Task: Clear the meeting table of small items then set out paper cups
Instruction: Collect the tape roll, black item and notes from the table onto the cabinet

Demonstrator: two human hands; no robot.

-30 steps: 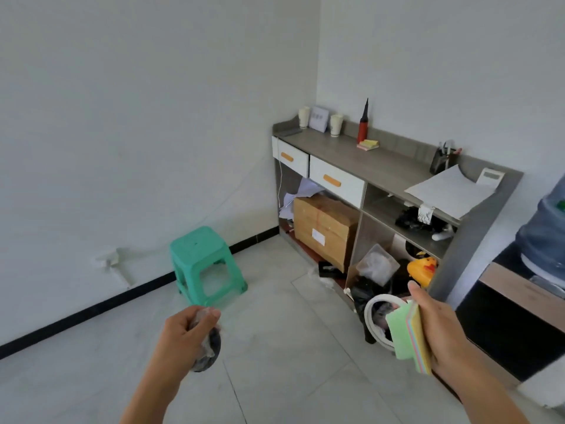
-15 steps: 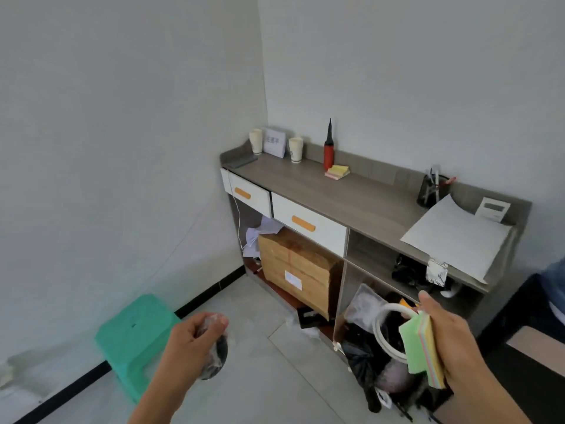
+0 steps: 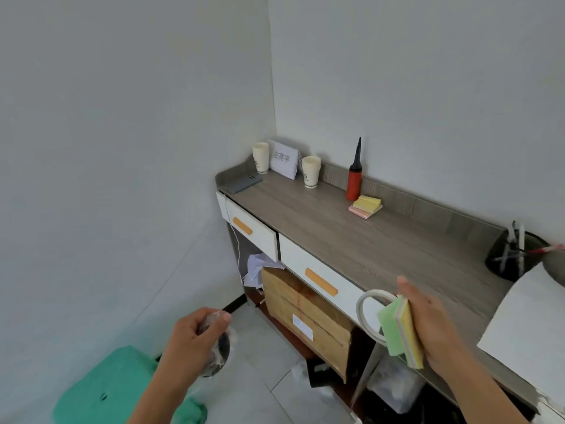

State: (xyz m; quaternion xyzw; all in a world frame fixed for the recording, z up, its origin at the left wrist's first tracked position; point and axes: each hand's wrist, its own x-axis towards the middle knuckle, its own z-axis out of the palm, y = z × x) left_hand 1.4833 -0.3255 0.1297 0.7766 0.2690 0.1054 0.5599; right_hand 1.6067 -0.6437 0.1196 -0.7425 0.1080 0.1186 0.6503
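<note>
A grey wood-grain counter [image 3: 351, 237] with a low back lip runs along a white wall. Under it are glossy white drawers [image 3: 249, 231] with orange handles and a taped cardboard box [image 3: 305, 316]. At its far end a tapered paper cup [image 3: 260, 157] stands upright beside a folded name card [image 3: 284, 159], with a second cup [image 3: 311, 172] on the card's other side. A red pump [image 3: 354, 179] with a pointed black nozzle stands just beside a square stack of yellow and pink notes [image 3: 366, 206]. A green plastic stool [image 3: 122, 390] sits bottom left.

Compared with half a second ago, the counter is nearer and fills more of the view. The stool has slid to the bottom corner, and the right hand [image 3: 434, 328] now sits before the counter's front edge, not the lower shelf.

The left hand [image 3: 189, 341] has its fingers curled tight, pinching a dark round item [image 3: 218, 350] in crinkly clear plastic. The right hand grips a pastel pad [image 3: 400, 332], thumb raised, fingers hidden behind it. A white tape ring [image 3: 371, 313] touches the pad's left edge; how it is held cannot be told
</note>
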